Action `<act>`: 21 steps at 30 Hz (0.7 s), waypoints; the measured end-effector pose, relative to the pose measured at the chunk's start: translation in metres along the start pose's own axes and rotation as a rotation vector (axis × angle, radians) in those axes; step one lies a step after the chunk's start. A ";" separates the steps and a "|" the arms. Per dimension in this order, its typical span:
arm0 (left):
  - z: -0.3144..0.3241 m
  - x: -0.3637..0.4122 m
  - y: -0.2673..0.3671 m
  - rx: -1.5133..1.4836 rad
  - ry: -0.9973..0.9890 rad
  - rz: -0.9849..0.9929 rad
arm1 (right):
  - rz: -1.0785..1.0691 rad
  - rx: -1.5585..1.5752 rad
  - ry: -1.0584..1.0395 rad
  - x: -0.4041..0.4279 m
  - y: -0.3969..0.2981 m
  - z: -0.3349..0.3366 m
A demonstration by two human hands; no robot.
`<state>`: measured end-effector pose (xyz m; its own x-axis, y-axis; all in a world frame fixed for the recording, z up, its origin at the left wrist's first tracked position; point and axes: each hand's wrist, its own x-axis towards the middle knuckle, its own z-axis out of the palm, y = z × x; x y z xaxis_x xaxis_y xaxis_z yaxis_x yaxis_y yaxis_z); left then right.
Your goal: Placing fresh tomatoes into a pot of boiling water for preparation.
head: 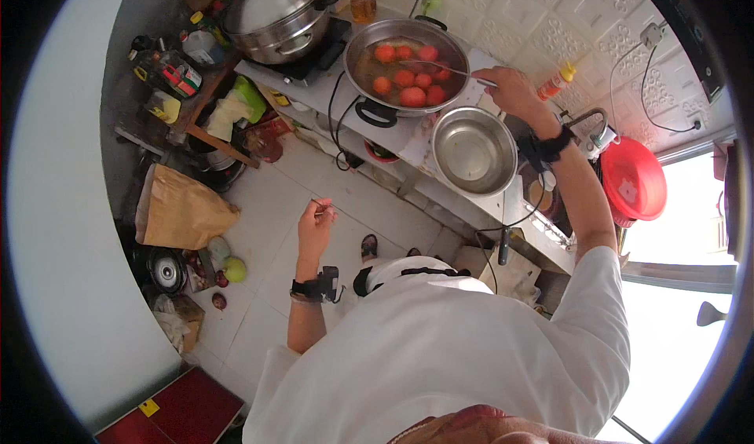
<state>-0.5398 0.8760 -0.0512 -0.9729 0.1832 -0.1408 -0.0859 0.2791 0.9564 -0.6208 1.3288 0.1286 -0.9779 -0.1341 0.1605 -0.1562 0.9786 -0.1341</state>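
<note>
My right hand (511, 93) grips the handle of a long metal utensil (445, 68), whose far end reaches among the tomatoes. Several red tomatoes (413, 96) lie in liquid inside a two-handled metal pan (406, 111) on the counter. Close below my right hand stands a wide stainless steel bowl (473, 149) that looks to hold a little clear liquid. Out over the floor, away from the counter, my left hand (318, 214) is raised with its fingers curled. Something thin and dark shows at those fingers; I cannot tell what it is.
Left of the pan, a lidded steel steamer pot (277, 14) sits on a black cooker (324, 52). Oil bottle (363, 8) and yellow-capped bottle (555, 82) stand near the wall. A red basin (633, 179) is by the faucet (592, 117). Cables hang at the counter's edge; a paper bag (185, 208) stands on the floor.
</note>
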 end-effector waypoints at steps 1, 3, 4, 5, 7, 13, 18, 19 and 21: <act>0.000 0.002 -0.002 -0.017 -0.003 -0.003 | 0.003 0.000 -0.003 -0.005 0.000 -0.002; 0.001 0.004 -0.001 -0.030 -0.011 -0.007 | -0.049 0.247 -0.193 -0.016 -0.004 -0.006; 0.003 0.005 0.000 -0.056 -0.015 -0.013 | -0.112 0.243 -0.208 -0.019 -0.017 -0.014; 0.005 0.005 0.002 -0.081 -0.018 -0.019 | -0.108 0.247 -0.207 -0.017 -0.019 -0.001; 0.008 0.007 0.011 -0.080 -0.044 -0.024 | 0.021 0.102 -0.073 -0.014 -0.025 0.024; 0.009 0.010 0.021 -0.105 -0.087 0.004 | 0.275 0.018 0.069 0.006 -0.039 0.049; 0.001 0.005 0.008 -0.135 -0.058 -0.046 | 0.077 -0.200 -0.065 -0.001 -0.050 0.054; -0.001 0.004 0.004 -0.085 -0.066 -0.030 | 0.080 -0.202 -0.066 -0.003 -0.048 0.052; -0.003 0.001 -0.001 -0.036 -0.073 -0.011 | 0.063 -0.157 -0.041 -0.007 -0.044 0.048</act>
<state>-0.5412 0.8732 -0.0512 -0.9536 0.2492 -0.1688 -0.1056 0.2481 0.9630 -0.6139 1.2788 0.0865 -0.9904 -0.0745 0.1162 -0.0735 0.9972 0.0122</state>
